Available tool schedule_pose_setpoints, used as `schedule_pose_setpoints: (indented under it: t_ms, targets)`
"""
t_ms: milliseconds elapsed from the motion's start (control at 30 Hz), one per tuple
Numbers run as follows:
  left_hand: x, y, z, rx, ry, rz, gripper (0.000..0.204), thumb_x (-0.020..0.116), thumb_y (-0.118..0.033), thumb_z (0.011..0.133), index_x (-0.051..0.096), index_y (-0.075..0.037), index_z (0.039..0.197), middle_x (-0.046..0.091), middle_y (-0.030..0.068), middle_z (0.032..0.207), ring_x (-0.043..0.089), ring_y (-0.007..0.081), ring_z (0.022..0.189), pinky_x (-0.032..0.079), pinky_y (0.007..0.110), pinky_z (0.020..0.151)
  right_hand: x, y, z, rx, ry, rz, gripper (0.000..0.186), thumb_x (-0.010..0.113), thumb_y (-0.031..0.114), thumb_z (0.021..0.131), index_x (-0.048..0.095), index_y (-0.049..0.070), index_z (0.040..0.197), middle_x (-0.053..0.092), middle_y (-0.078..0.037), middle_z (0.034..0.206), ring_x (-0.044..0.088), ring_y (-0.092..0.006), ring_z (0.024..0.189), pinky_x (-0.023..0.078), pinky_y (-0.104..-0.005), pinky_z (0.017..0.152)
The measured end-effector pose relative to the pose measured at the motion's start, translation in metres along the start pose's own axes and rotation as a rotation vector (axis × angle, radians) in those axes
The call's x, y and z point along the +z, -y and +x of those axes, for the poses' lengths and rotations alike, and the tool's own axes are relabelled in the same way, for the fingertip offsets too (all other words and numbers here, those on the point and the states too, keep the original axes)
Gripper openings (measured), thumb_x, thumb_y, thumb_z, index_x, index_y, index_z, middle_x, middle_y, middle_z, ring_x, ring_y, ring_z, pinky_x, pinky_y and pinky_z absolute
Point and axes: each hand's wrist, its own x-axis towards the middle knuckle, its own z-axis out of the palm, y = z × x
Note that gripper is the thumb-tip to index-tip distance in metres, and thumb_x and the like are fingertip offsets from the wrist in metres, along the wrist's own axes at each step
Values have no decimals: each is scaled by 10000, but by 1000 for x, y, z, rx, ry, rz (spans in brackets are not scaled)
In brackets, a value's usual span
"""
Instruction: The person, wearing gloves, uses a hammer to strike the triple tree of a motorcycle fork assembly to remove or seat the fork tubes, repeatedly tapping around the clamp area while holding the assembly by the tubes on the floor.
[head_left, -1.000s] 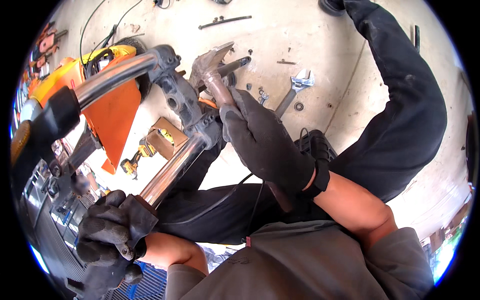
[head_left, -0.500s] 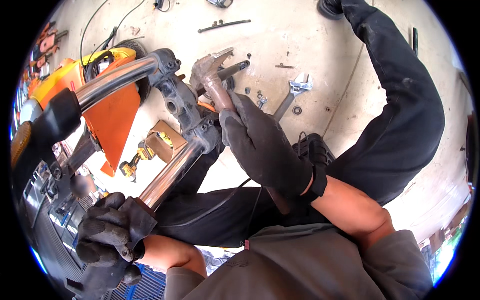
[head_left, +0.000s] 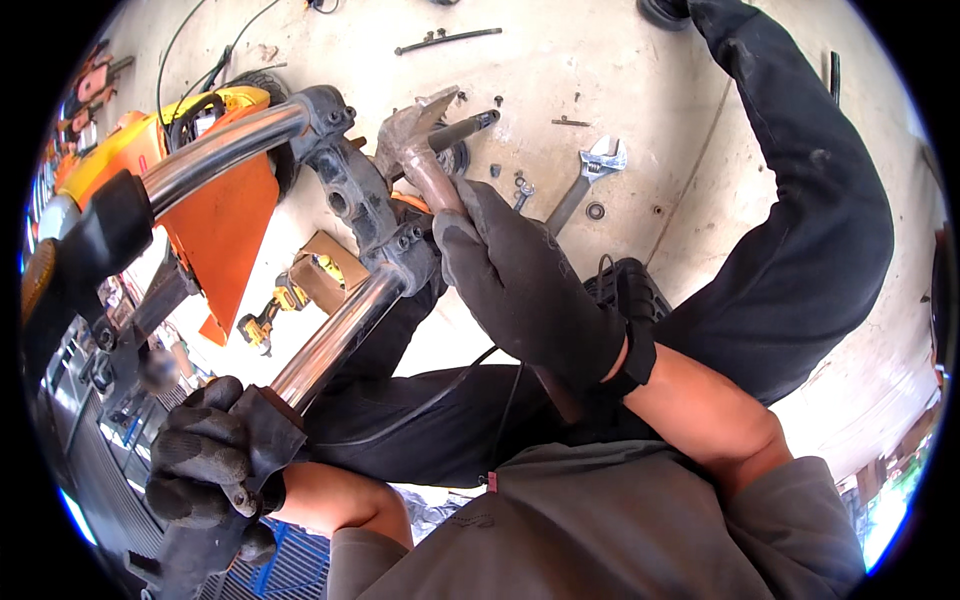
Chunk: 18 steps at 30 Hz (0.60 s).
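A motorcycle front fork lies across my left side, with two shiny tubes [head_left: 335, 343] clamped in a black metal yoke [head_left: 352, 200]. My left hand [head_left: 205, 450], in a dark glove, is wrapped round the black lower part of the nearer fork leg. My right hand [head_left: 530, 280], gloved too, grips a claw hammer [head_left: 428, 175] by its brown handle. The worn hammer head is up beside the yoke, close to the dark steering stem [head_left: 465, 131] that sticks out of it. Whether the head touches the yoke I cannot tell.
On the pale floor lie an adjustable wrench [head_left: 590, 180], a small spanner [head_left: 524, 193], a bearing ring [head_left: 596, 211], several bolts and a dark rod [head_left: 447, 41]. Left of me are orange and yellow body panels [head_left: 225, 240], a yellow cordless drill [head_left: 270, 318] and a cardboard box [head_left: 325, 272].
The fork and my left hand have shifted slightly left and up in view. The hammer head has moved a little left with the yoke; both grips stay the same.
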Motion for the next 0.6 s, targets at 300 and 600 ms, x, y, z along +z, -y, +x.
schedule_pose_setpoints:
  t_ms: [300,600]
  targets:
    - [0,-6,-5,-13,-1,-10,489,818,-494,725,549,-93,803,590,80,807,597,266,769,484,418,724,6,-5,1,-207,-150,35,158,548,76,950,479,-45,1025,576,-235,667,604,-419,605,439,-448,512]
    - [0,-5,3,-1,7,-7,479,825,-491,720,552,-101,773,588,71,779,597,261,743,484,412,701,7,-6,0,-202,-124,42,154,547,82,954,481,-46,1007,561,-220,630,606,-390,575,440,-434,498]
